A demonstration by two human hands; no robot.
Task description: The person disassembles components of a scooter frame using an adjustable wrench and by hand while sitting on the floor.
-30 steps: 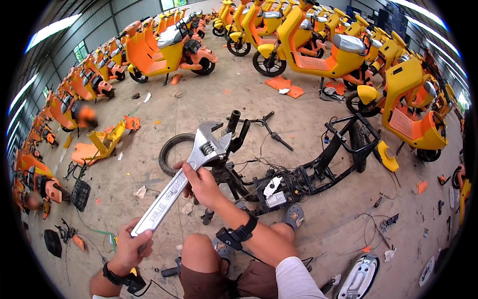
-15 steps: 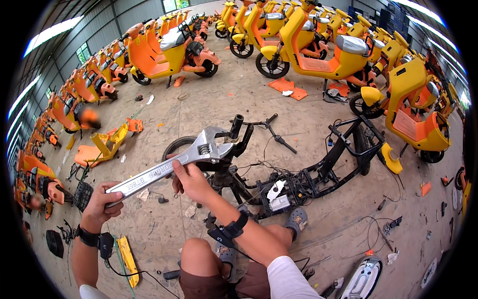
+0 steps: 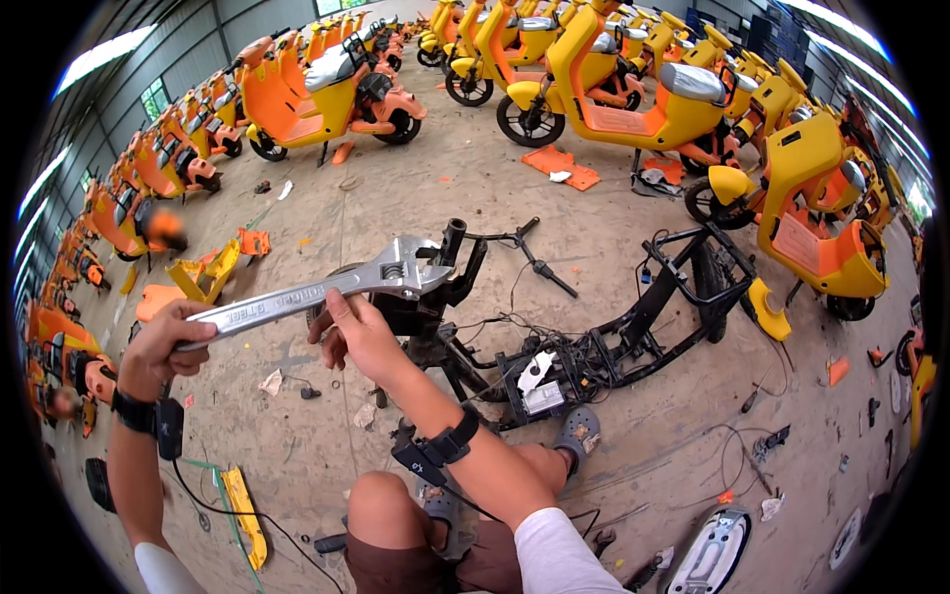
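My left hand (image 3: 166, 342) is closed round the handle end of a large silver adjustable wrench (image 3: 272, 309), held nearly level. The wrench head (image 3: 406, 265) is at the upright black steering tube (image 3: 453, 238) of a stripped scooter frame (image 3: 643, 337); whether the jaws grip it I cannot tell. My right hand (image 3: 351, 342) is open under the handle, its thumb against the wrench and its fingers apart. A silver boxed part (image 3: 542, 398) and tangled wires sit low in the frame, beside my grey clogged foot (image 3: 579, 436).
Rows of yellow and orange scooters (image 3: 618, 109) line the back and both sides. Loose handlebars (image 3: 554, 277), yellow panels (image 3: 242, 515), orange scraps (image 3: 559, 168), cables and a silver-and-black oblong part (image 3: 708, 554) lie on the concrete floor around me.
My left hand has risen and moved left, swinging the wrench from a steep slant to nearly level. My right hand has loosened from its wrap on the handle.
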